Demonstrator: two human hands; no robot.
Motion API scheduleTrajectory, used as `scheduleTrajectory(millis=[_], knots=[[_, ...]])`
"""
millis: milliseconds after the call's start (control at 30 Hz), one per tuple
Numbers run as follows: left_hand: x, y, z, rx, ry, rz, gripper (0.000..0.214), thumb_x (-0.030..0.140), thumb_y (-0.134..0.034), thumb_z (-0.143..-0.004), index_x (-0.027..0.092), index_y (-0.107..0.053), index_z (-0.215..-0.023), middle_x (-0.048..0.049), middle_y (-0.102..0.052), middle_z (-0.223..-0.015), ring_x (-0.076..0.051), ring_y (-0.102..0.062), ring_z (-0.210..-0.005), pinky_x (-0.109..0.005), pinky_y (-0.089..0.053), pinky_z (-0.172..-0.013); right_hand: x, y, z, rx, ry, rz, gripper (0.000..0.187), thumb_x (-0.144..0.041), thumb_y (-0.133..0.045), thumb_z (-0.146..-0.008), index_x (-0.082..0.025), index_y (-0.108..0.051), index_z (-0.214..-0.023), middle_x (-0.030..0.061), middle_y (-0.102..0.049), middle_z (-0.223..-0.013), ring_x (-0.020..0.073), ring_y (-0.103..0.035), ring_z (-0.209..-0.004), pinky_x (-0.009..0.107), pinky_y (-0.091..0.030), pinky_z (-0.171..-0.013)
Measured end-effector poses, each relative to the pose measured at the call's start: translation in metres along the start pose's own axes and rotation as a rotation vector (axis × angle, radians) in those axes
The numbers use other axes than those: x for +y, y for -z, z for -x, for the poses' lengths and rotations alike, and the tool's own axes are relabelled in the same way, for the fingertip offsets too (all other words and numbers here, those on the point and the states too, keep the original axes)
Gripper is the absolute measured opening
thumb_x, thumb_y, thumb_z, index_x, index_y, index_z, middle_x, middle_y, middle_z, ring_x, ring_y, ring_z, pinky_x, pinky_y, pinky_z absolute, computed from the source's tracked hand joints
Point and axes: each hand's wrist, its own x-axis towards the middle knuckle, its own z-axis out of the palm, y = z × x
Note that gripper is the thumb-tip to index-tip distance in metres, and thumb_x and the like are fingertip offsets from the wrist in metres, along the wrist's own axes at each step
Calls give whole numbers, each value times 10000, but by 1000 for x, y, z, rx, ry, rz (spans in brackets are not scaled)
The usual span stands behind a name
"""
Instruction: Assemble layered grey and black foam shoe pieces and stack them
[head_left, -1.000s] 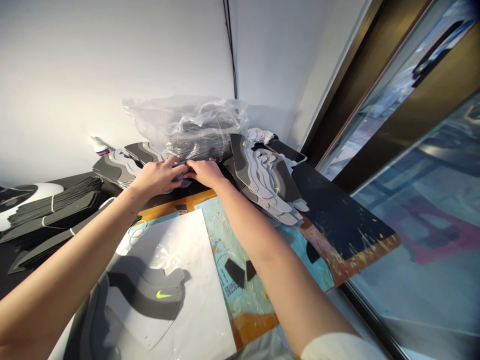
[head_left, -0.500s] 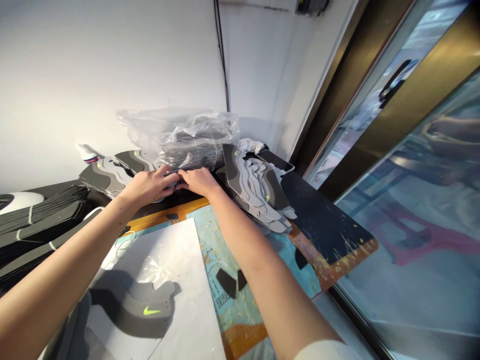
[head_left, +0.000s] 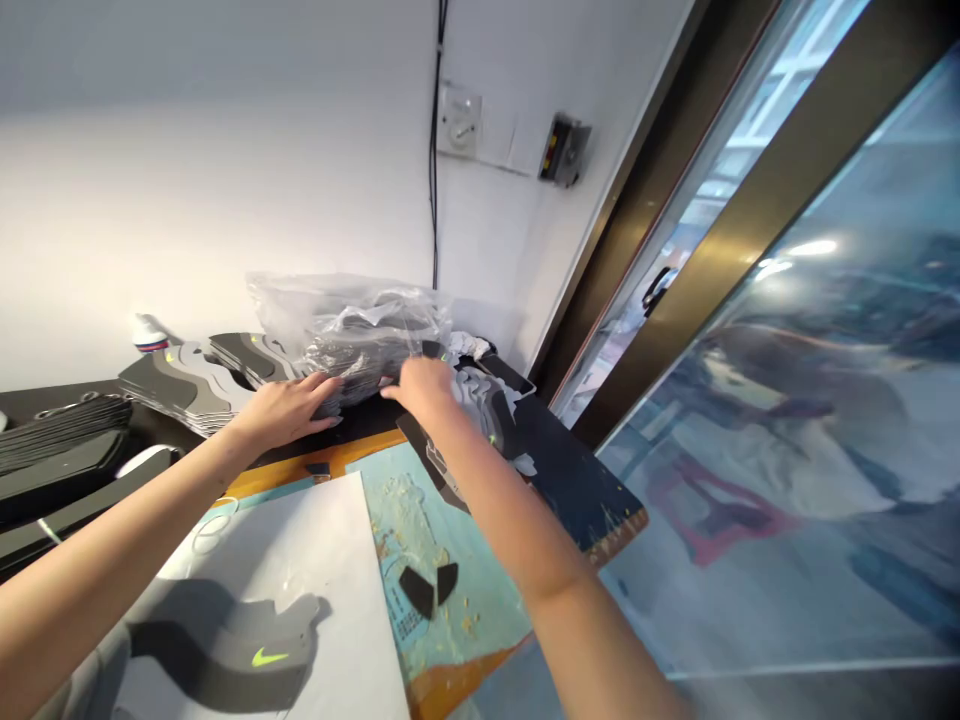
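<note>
My left hand (head_left: 292, 408) lies with fingers stretched out at the front left of a clear plastic bag (head_left: 349, 300) filled with grey pieces. Beside its wrist is a fanned stack of grey shoe upper pieces (head_left: 176, 385) with yellow-green swooshes. My right hand (head_left: 426, 388) is over the left side of another stack of shoe upper pieces (head_left: 487, 405), close to the bag's right end. Its thumb points left; the other fingers are mostly hidden, so its grip cannot be made out. A single grey shoe upper piece (head_left: 225, 650) rests on a white sheet (head_left: 337, 560) nearer me.
Bundles of dark pieces (head_left: 67, 470) lie at the left. A white bottle (head_left: 150, 333) stands by the wall. A phone (head_left: 506, 375) and crumpled white paper (head_left: 466, 346) are at the back right. Two small black pieces (head_left: 418, 590) lie on the blue table cover. A glass door (head_left: 810, 400) borders the right.
My hands have moved apart from in front of the bag. The right one has shifted right onto the right-hand stack. The view has tilted up and turned right.
</note>
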Motion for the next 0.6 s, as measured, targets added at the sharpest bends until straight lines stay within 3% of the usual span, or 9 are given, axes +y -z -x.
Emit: scheduleTrajectory(millis=[100, 267, 400, 500, 600], knots=[[-1, 2, 4, 71, 129, 83, 601, 570, -353, -975, 161, -497, -1391, -186, -599, -1298, -355, -688, -894, -416, -513, -693, 28, -15, 22, -31, -119, 14, 600, -513, -808, -759, -119, -672, -1192, 201, -723, -1140, 308, -696, -1077, 356, -545, -859], [-16, -3, 15, 271, 303, 199, 554, 511, -331, -976, 107, -586, -1255, -193, -642, -1216, -356, -638, -1073, -448, -490, -919, 54, -30, 29, 69, -169, -12, 412, -374, -566, -949, -233, -609, -1333, 132, -714, -1202, 255, -694, -1091, 331, -530, -852], [-27, -18, 22, 308, 377, 197, 631, 582, -379, -921, 85, -645, -1204, -242, -633, -1233, -386, -588, -1176, -501, -404, -1051, 65, -19, 31, 135, -223, -13, 399, -246, -437, -972, -280, -657, -1303, 101, -751, -1116, 239, -718, -1018, 293, -522, -764], [-32, -28, 24, 271, 375, 219, 645, 588, -385, -914, 102, -642, -1250, -236, -602, -1330, -371, -542, -1273, -496, -328, -1129, 66, -1, 41, 245, -305, 14, 494, -205, -311, -992, -243, -601, -1390, 139, -748, -1114, 270, -726, -979, 321, -524, -750], [-35, -31, 24, 211, 365, 264, 712, 594, -389, -911, 60, -591, -1336, -250, -532, -1434, -367, -465, -1372, -486, -265, -1174, 39, 16, 50, 458, -250, 0, 520, -227, -256, -1019, -193, -541, -1452, 154, -741, -1136, 271, -728, -971, 325, -536, -787]])
